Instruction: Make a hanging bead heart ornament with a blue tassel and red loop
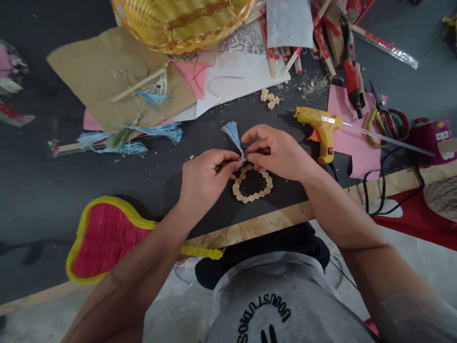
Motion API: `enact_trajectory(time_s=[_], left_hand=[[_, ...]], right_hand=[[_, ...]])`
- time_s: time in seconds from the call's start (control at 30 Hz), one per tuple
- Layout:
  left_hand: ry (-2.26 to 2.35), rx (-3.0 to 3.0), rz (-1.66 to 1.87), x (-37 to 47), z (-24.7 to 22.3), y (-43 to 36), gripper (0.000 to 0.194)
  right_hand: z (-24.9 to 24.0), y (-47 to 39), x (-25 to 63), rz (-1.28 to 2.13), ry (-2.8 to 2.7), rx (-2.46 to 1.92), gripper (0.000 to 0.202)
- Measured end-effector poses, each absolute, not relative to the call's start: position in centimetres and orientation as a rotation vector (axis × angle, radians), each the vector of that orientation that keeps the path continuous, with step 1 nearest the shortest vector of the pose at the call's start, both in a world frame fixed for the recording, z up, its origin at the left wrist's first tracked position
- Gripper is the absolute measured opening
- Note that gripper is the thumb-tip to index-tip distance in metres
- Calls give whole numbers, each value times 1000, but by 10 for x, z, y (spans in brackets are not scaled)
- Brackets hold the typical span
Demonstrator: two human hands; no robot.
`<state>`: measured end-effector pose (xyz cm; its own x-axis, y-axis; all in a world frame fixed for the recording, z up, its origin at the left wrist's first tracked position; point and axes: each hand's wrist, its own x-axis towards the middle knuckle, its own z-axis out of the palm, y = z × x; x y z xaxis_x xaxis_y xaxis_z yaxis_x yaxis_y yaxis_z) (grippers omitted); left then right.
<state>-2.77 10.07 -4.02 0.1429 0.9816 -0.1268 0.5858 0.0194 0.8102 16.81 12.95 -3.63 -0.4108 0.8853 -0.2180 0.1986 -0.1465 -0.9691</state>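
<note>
A ring of small pale wooden pieces [253, 196] lies on the dark table near its front edge. A light blue tassel [233, 133] points away from me above the ring's top. My left hand [207, 174] pinches the ring's top edge at the tassel's base, from the left. From the right, my right hand [273, 150] has its thumb and fingers closed at the same spot, around the tassel's base. What exactly lies between the right fingertips is too small to make out. A few loose pale clusters [270, 98] sit beyond the hands.
A yellow glue gun [319, 126] lies right of my hands on pink paper [364, 159], near scissors [389, 116] and a cable. A yellow wicker basket [185, 24] stands at the back. More tassels [132, 138] lie left. A pink heart-shaped piece with yellow rim [110, 238] lies beside my left forearm.
</note>
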Motion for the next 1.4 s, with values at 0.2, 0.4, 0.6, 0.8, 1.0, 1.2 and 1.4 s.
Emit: enact_trajectory(time_s=[0.2, 0.4, 0.6, 0.8, 1.0, 1.2, 1.4], left_hand=[[1555, 1647, 637, -28, -41, 101, 12], [1563, 1699, 618, -28, -42, 100, 13], [1533, 1805, 594, -29, -40, 101, 14], [1542, 1807, 593, -27, -39, 100, 14], [1560, 1883, 574, -26, -34, 99, 16], [1535, 1867, 595, -26, -36, 99, 13], [1527, 1841, 593, -29, -35, 98, 15]], right_hand=[[-38, 130, 169, 1609, -1585, -1204, 17], [-37, 131, 169, 1573, -1625, -1216, 11], [-36, 131, 162, 1440, -1660, -1186, 10], [-36, 130, 159, 1432, -1631, -1207, 12], [-34, 130, 159, 1470, -1613, -1253, 14], [-36, 132, 159, 1471, -1597, -1218, 19], [-36, 134, 161, 1470, -1609, -1248, 23]])
